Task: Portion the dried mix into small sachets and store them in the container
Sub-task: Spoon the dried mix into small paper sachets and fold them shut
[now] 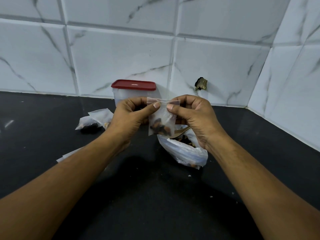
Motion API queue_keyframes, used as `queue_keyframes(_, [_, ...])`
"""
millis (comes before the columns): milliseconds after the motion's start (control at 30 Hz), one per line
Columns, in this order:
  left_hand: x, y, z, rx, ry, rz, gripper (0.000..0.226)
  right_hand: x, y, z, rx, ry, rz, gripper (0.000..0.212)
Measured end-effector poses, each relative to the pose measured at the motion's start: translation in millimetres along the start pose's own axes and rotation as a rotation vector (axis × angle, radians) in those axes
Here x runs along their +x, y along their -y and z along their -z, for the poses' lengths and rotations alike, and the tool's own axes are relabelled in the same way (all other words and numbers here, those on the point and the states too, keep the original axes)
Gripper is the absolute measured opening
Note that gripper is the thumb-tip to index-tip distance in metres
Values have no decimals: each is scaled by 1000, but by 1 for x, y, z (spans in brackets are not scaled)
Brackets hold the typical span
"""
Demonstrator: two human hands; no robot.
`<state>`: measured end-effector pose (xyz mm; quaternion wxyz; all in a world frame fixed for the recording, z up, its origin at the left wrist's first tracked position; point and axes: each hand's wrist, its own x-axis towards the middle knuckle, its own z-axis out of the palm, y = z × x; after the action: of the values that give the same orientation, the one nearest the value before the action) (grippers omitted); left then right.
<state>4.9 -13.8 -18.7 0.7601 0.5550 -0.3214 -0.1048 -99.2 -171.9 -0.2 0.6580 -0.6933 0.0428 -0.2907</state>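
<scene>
A small clear sachet point(161, 118) with dark dried mix in its bottom hangs upright above the black counter. My left hand point(131, 116) pinches its top strip from the left, and my right hand point(190, 115) pinches it from the right. Below the sachet lies the large open plastic bag of dried mix point(183, 151), with a pale spoon point(181, 131) lying in its mouth. Two filled sachets point(94, 121) lie on the counter to the left. The clear container with its red lid point(133, 84) on stands behind my hands against the wall.
The black counter point(147, 196) meets white marble tiles behind and on the right, forming a corner. A dark broken hole point(201, 84) marks the back wall. The edge of flat empty sachets point(69, 154) shows beside my left forearm. Small crumbs dot the counter.
</scene>
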Motion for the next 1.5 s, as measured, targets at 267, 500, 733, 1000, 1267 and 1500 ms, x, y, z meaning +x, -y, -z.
queue_keyframes(267, [-3, -2, -4, -16, 2, 2, 13, -2, 1, -1, -38, 3, 28, 8])
queue_keyframes(500, [-3, -2, -2, 53, 40, -7, 15, -1, 0, -1, -88, 11, 15, 11])
queue_keyframes(733, [-2, -1, -1, 59, 40, -6, 17, -3, 0, -2, -99, 45, 17, 7])
queue_keyframes(1000, [0, -1, -3, -48, -43, 8, 9, 0, 4, 1, -22, -14, 7, 8])
queue_keyframes(1267, [2, 2, 2, -13, -1, 34, 27, 0, 2, 2, -60, -14, 15, 10])
queue_keyframes(1500, [4, 3, 4, 15, 31, 57, 28, 0, 2, 2, -77, 16, 14, 10])
